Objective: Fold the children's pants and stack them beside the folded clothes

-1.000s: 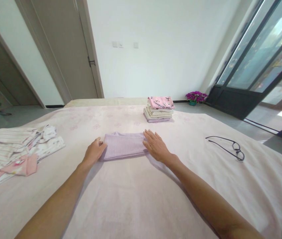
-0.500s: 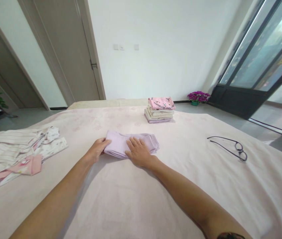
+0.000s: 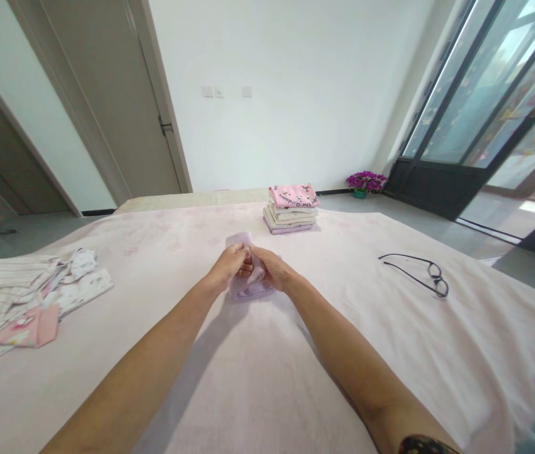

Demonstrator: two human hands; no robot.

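Note:
A lilac ribbed garment (image 3: 248,292), folded into a small bundle, lies on the pale pink bed sheet (image 3: 248,391) in the middle of the view. My left hand (image 3: 230,263) is closed on its left part, fingers curled into the cloth. From the other side my right hand (image 3: 271,267) grips a raised fold of the same garment, thumb near my left thumb. Both hands almost meet and cover much of the cloth. Beyond them sits a stack of folded clothes (image 3: 290,217), with a pink printed one (image 3: 293,195) on top.
Loose striped and pink clothes (image 3: 16,290) lie in a heap at the left. Black-framed glasses (image 3: 418,274) rest on the sheet at the right. Past the bed stand a door (image 3: 116,94), a white wall and a pot of purple flowers (image 3: 365,181).
My left hand has brought the garment's left end over toward the right, making the bundle shorter. My right hand has gone from lying flat on the cloth to gripping it. The view has shifted slightly.

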